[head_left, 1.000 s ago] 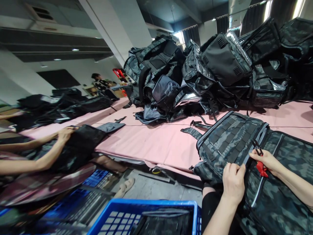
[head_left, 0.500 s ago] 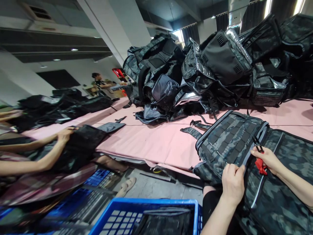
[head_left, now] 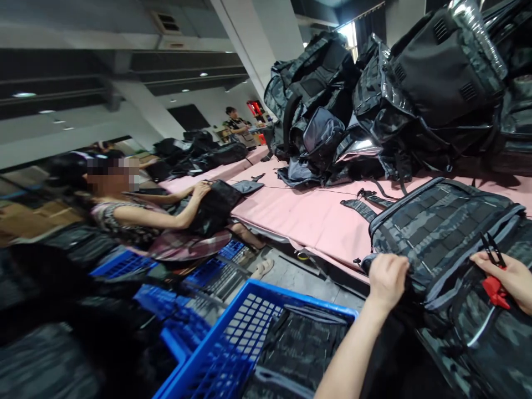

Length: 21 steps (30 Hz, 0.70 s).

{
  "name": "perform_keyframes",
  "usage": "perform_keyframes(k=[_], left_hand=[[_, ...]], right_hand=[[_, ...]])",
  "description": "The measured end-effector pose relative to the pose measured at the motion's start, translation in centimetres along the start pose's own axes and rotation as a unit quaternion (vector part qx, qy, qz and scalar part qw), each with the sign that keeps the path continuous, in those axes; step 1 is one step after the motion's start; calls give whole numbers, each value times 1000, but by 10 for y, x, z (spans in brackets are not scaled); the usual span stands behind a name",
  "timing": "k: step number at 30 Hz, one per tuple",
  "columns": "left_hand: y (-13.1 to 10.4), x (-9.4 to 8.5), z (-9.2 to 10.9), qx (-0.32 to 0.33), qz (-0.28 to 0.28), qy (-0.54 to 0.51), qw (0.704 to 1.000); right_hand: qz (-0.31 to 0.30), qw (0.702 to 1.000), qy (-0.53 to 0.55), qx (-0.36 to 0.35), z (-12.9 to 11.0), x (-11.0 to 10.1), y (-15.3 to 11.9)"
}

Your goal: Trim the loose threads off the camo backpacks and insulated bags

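Observation:
A camouflage backpack [head_left: 440,227] lies opened on the near right of the table, its grey-lined zipped edge gaping. My left hand [head_left: 388,280] is closed at the backpack's near left corner; what its fingers pinch, if anything, is hidden. In my right hand [head_left: 513,280] is a pair of black thread snips [head_left: 491,249], tips pointing up and away, above the backpack's right part. A red cloth piece [head_left: 495,292] hangs at that palm, over a pale strip [head_left: 482,328] on the bag.
A pink-covered table [head_left: 307,216] carries a tall heap of backpacks [head_left: 316,111] at the back. Below left of my arm stands a blue crate [head_left: 249,288] holding folded camouflage bags [head_left: 299,338]. A co-worker [head_left: 133,216] sits at left, handling a black bag [head_left: 216,205].
My view has swung left, bringing the co-worker and more of the crate into sight. My left hand has slid left along the backpack's near edge. The snips stay in my right hand.

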State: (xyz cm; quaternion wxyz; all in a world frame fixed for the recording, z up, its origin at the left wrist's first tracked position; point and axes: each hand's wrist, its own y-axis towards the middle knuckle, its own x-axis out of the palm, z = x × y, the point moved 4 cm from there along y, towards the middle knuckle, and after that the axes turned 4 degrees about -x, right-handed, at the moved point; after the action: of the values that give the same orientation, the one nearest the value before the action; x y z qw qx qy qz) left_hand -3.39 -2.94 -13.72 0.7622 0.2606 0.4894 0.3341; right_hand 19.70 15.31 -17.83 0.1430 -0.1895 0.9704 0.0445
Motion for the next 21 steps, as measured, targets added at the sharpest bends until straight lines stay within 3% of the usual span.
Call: perform_keyframes(k=[2, 4, 10, 16, 21], left_hand=[[11, -11, -26, -67, -2, -2, 998], [19, -12, -40, -102, -42, -18, 994], [29, 11, -41, -183, -127, -30, 974], [35, 16, -46, -328, -69, -212, 918], [14, 22, -34, -428, -49, -316, 845]], right_hand=[[0, 1000, -6, -2, 5, 3, 0], [-10, 1000, -20, -4, 6, 8, -3], [-50, 986, -137, -85, -8, 24, -25], [-94, 959, -210, -166, -20, 23, -30], [-133, 942, -252, -176, -75, 24, -32]])
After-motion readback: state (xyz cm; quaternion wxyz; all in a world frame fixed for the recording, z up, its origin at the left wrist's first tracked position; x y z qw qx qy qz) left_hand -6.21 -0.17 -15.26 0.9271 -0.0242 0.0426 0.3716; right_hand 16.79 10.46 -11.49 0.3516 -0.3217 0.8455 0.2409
